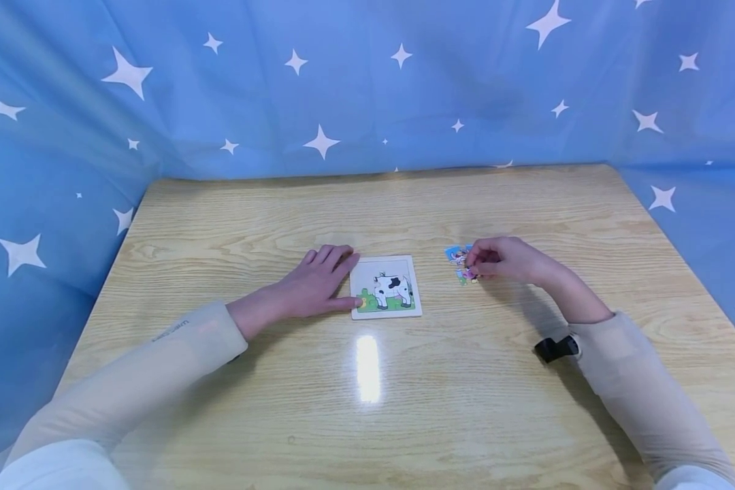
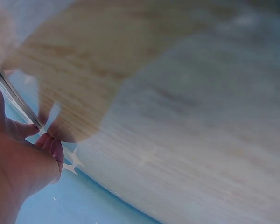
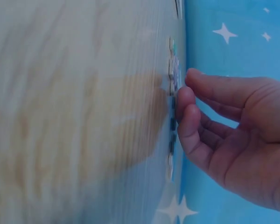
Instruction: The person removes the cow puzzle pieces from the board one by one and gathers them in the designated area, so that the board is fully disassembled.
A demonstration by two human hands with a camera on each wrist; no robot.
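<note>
A square puzzle board [image 1: 356, 269] shows a black-and-white cow on green grass and lies flat on the wooden table. My left hand [image 1: 321, 282] rests along its left side, index fingertip near the upper corner and thumb on the lower one. The left wrist view has the thumb and fingertips right at the edge of the thin board [image 2: 18, 98]. To the board's right, my right hand [image 1: 502, 258] bends its fingers low over several small colourful puzzle pieces [image 1: 456, 254]. In the right wrist view its fingertips come close to the pieces [image 3: 171, 70], with a gap between thumb and fingers.
The wood-grain table [image 1: 318, 408] reaches to a blue curtain with white stars [image 1: 367, 88] at the back and sides. A black wrist device [image 1: 556, 349] sticks out from the right sleeve. Light glares on the table below the board.
</note>
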